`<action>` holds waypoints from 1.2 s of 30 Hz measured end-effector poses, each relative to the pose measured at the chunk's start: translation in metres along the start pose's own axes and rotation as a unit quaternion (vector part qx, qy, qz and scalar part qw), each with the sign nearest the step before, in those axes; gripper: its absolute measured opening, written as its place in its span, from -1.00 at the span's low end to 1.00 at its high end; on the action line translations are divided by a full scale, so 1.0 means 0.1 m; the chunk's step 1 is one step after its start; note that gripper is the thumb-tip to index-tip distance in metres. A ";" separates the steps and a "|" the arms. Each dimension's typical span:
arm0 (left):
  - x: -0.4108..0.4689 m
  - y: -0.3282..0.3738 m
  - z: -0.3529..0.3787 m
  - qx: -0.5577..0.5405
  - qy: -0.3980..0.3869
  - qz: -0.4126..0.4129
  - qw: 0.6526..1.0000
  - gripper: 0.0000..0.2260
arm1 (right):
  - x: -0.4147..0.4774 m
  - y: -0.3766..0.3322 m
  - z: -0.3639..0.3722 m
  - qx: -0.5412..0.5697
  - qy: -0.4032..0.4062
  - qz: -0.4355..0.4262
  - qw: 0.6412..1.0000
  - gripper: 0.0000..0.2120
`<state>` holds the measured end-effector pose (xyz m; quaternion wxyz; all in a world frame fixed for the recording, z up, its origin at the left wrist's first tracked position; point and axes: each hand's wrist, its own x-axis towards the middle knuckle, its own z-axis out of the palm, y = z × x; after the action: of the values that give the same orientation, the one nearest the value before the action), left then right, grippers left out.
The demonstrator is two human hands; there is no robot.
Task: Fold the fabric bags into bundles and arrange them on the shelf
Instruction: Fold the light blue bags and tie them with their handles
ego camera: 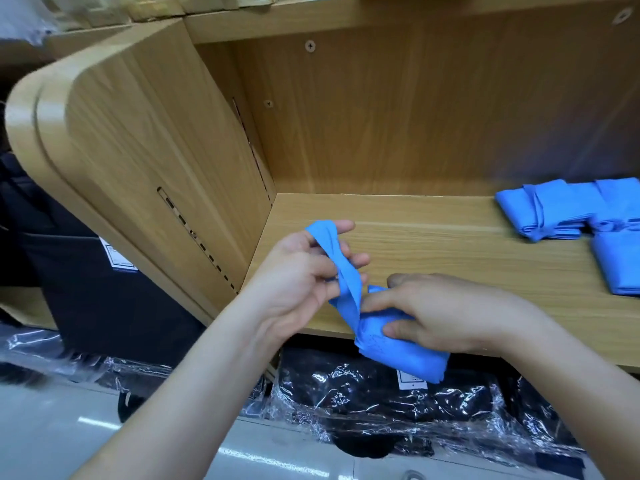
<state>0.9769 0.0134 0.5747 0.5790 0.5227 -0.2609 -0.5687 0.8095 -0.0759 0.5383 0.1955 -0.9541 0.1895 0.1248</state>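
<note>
Over shelf point(433, 244) front edge: R hand point(446, 313) clamped blue bag point(391, 344) fold, L hand point(298, 275) fingers hooked its strap. Best wrap w/ strap taut, fold pinched.

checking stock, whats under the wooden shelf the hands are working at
Below the wooden shelf lie dark items wrapped in clear plastic. What they are cannot be told; arms cover part.
</note>
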 end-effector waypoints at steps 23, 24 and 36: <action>0.02 -0.26 -0.22 0.693 -0.105 0.376 0.606 -0.36 | -0.15 0.30 0.01 0.520 -0.002 0.027 0.854 -0.61; 0.04 -0.27 -0.23 0.731 -0.112 0.412 0.532 -0.36 | -0.18 0.32 -0.03 0.553 -0.024 0.022 0.833 -0.65; -0.19 0.09 0.00 0.770 -0.281 0.328 0.469 -0.76 | -0.26 0.51 0.10 0.605 -0.120 -0.020 0.787 -0.82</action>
<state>0.9760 0.0292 0.5885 -0.0177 0.4457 -0.8948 -0.0223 0.7632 -0.1069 0.5208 0.7561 -0.6216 0.1820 0.0939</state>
